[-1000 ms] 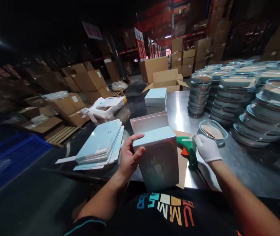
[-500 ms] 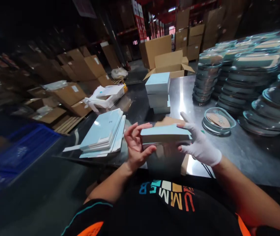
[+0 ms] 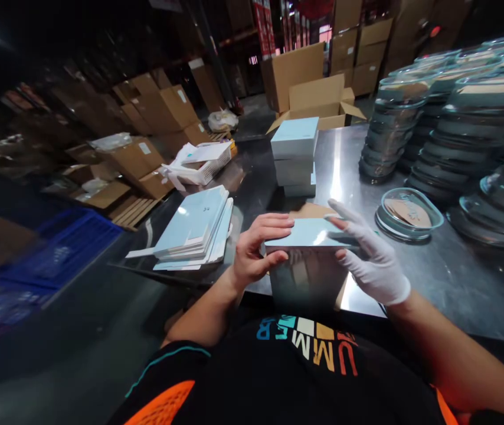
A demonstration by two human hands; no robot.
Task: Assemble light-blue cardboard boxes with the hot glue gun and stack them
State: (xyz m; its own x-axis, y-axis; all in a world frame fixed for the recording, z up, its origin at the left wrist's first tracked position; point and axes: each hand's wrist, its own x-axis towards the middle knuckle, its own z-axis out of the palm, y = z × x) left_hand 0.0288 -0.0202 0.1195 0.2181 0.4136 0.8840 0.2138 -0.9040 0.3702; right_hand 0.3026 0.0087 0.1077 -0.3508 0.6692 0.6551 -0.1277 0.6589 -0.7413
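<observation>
A light-blue cardboard box (image 3: 307,231) lies in front of me on the dark shiny table, its top face flat. My left hand (image 3: 259,247) is bare and closed around the box's left end, fingers on top and thumb at the front edge. At the right end is my right hand (image 3: 375,260) in a white glove with bare fingertips showing. Its fingers rest over the top and its thumb touches the front corner. Behind the box lies a piece of brown cardboard (image 3: 311,210), partly hidden. A stack of finished-looking light-blue boxes (image 3: 295,150) stands farther back.
Flat light-blue box blanks (image 3: 192,224) are piled at the left. A white basket (image 3: 203,168) with papers stands behind them. Clear oval containers (image 3: 409,212) and tall stacks of them (image 3: 389,133) fill the right. An open carton (image 3: 316,103) stands beyond the table.
The gap along the box's front has gone and its top now lies flat. My left fingers have moved onto the top. The view has shifted slightly.
</observation>
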